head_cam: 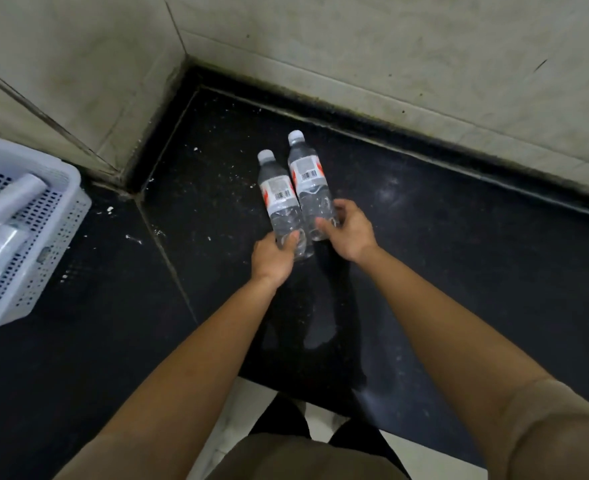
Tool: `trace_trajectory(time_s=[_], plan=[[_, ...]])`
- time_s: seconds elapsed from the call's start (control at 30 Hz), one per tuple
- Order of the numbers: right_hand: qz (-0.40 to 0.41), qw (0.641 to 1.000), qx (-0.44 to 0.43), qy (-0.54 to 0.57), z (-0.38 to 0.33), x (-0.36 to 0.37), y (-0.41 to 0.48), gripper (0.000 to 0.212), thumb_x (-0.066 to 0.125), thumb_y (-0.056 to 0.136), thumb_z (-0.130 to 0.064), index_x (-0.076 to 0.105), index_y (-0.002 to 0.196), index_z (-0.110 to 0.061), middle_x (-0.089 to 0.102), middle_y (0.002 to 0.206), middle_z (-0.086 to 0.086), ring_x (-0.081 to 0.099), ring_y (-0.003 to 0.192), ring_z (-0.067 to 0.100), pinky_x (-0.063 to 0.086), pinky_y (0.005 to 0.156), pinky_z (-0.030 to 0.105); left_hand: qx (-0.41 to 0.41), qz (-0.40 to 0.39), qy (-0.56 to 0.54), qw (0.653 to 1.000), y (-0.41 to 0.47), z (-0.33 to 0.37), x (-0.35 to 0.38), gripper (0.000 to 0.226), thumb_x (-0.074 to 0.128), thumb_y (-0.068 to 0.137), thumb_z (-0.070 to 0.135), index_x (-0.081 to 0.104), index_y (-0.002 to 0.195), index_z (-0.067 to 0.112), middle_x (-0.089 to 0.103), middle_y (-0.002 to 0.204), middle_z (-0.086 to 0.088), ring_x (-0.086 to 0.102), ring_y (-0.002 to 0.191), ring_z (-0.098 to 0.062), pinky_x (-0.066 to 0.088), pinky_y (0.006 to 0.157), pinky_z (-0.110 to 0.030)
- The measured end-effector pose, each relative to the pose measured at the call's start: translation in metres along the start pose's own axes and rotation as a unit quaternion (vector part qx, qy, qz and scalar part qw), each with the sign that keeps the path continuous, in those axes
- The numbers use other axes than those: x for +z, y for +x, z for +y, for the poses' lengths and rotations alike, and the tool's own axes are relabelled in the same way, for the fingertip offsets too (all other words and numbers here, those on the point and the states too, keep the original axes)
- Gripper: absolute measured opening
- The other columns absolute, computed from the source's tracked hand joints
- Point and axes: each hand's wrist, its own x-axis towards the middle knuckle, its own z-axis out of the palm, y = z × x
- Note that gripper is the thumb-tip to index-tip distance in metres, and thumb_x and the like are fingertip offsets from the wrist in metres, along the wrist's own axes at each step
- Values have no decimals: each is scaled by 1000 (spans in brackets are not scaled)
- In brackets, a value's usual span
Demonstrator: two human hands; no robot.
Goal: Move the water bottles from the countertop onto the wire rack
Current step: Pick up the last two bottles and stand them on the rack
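Two water bottles, left bottle (281, 199) & right bottle (309, 183), sit side by side, touching, on the black bench (459, 244), nearer its back-left corner than its front edge. Both are clear w/ white caps and labels. Can't tell if they stand or lie; from this high view each long axis runs front-to-back, caps toward the back wall, bases toward the person.

Left hand (274, 258) has its fingers (291, 237) wrapped on the base end of the left bottle. Right hand (350, 228) has its fingers (324, 223) clamped on the base end of the right bottle.

Imo the step is the pickup. Do it well: grip higher, nr the label, since a base-end hold lets a full bottle swing; squeeze gently, thin plastic buckles. Lift both together, keep them parallel.

Wire rack not in view. A white perforated basket (61, 202) sits at the bench's left edge.
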Motion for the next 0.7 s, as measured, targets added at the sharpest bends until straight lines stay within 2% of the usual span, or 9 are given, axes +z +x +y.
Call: trace_trajectory(time_s=[0.13,0.2,0.27,0.33,0.4,0.47,0.53,0.63,0.7], plan=[[-61,991,77,88,31,-1,-37,80,82,85,-34,41,150,-13,61,131,1,63,116,21,53,102,43,-23,-16,30,999,-31,-22,0,43,64,93,46,67,121,14,70,115,-5,65,102,-20,47,85,-28],[-96,984,103,113,44,-5,-58,93,83,85,-33,29,157,-10,59,133,3,61,118,23,55,100,43,-43,-22,49,998,-47,-36,1,54,66,80,63,67,113,21,68,115,-5,65,101,-20,50,90,-31],[-131,975,122,134,55,-8,-76,80,80,88,-27,36,152,-9,63,124,0,62,111,20,56,95,38,-61,-14,62,996,-60,-48,6,59,65,64,73,63,102,29,67,113,-3,65,104,-21,53,96,-39],[-160,970,130,129,67,-12,-93,51,79,88,-23,53,132,-19,65,114,-5,63,105,16,54,97,38,-61,-20,72,995,-75,-51,13,50,71,77,59,58,105,21,65,105,1,65,104,-22,52,91,-36],[-175,971,119,109,80,-15,-104,43,82,85,-24,56,120,-25,67,121,-2,64,106,14,53,100,36,-63,-17,80,995,-88,-50,21,43,70,89,42,51,112,11,60,98,3,63,101,-22,46,80,-31],[-185,972,114,91,89,-21,-113,60,86,79,-25,57,130,-20,69,122,-2,66,108,14,52,101,33,-74,-11,84,994,-99,-49,30,48,70,90,38,44,116,8,59,102,0,62,99,-22,45,78,-31],[-180,975,113,69,98,-28,-122,78,90,68,-31,55,137,-19,70,121,-3,67,109,15,52,102,35,-78,5,78,994,-105,-46,36,55,75,85,39,39,114,10,62,109,-4,64,100,-23,52,82,-36],[-129,986,96,-34,116,-44,-134,77,80,51,-47,63,123,-28,67,118,2,62,114,21,52,99,35,-65,47,85,993,-113,-43,46,66,82,76,38,36,113,11,59,119,-12,63,104,-28,54,88,-41],[-105,981,64,-147,126,-58,-143,78,74,49,-55,62,122,-28,58,122,7,53,121,26,52,96,34,-47,67,141,987,-119,-41,51,74,85,71,37,36,118,9,51,127,-17,55,115,-34,51,93,-44]])
